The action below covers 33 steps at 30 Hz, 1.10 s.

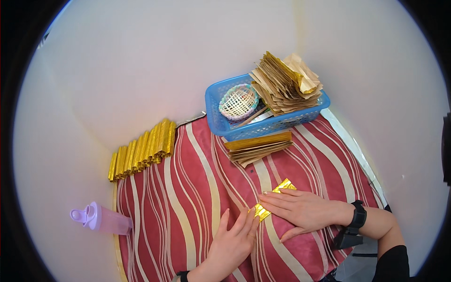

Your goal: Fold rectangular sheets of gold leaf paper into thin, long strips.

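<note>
I see both hands flat on the red and cream striped cloth (188, 197) at the near side of the table. The right hand (300, 209) lies palm down, fingers straight and pressed together, on top of a gold foil paper (283, 186). The left hand (235, 237) sits just beside it, fingers spread a little, fingertips touching the paper's near-left end. Neither hand pinches anything.

The gold foil paper lies flat near the middle of the cloth. Its long axis runs on a diagonal, from the near left by my left fingertips to the far right, where one corner sticks out past my right hand. Most of its middle is hidden, so I'd guess it is a folded strip, but I can't be sure.

Farther off, a stack of gold-edged papers (258, 146) lies fanned in front of a blue basket (213, 105). A row of gold rolls (143, 150) lines the far-left edge, and a pink bottle (101, 218) lies at the left.
</note>
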### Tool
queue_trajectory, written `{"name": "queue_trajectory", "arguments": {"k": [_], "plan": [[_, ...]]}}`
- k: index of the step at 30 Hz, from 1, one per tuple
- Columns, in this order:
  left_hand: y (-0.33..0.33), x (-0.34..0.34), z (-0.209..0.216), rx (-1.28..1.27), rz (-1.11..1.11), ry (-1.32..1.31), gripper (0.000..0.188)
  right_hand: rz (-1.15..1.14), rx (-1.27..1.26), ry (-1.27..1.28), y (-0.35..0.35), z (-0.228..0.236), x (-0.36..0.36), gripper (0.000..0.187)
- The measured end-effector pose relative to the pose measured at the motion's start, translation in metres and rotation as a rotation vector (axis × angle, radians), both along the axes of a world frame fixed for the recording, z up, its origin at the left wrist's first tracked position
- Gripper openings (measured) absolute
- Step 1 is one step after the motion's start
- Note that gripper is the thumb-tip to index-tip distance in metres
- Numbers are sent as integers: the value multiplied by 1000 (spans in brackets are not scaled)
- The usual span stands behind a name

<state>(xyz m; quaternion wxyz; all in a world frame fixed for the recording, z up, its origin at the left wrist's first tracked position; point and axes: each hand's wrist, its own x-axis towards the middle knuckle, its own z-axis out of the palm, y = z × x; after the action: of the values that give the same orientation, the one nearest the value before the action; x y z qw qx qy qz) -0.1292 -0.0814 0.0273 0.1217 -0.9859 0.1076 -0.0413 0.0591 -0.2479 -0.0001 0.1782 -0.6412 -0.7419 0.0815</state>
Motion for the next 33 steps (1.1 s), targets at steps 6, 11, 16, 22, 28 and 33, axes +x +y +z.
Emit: {"name": "queue_trajectory", "arguments": {"k": [6,11,16,22,28,33], "plan": [[-2,-2,-2,-21,16,51,51,-61,-39,-24,-5,0,9,93],[1,-4,0,-60,16,55,51,-156,-73,-126,-10,0,20,98],[4,-2,-5,-102,-14,34,51,-152,-72,-179,-3,7,-1,103],[2,-2,-4,-117,-30,21,50,-16,-34,30,6,0,-2,97],[-8,-3,-8,44,23,-65,42,-154,-105,-121,-8,1,20,93],[-7,1,-18,-163,65,-268,32,-147,-95,-123,-7,0,16,90]]}}
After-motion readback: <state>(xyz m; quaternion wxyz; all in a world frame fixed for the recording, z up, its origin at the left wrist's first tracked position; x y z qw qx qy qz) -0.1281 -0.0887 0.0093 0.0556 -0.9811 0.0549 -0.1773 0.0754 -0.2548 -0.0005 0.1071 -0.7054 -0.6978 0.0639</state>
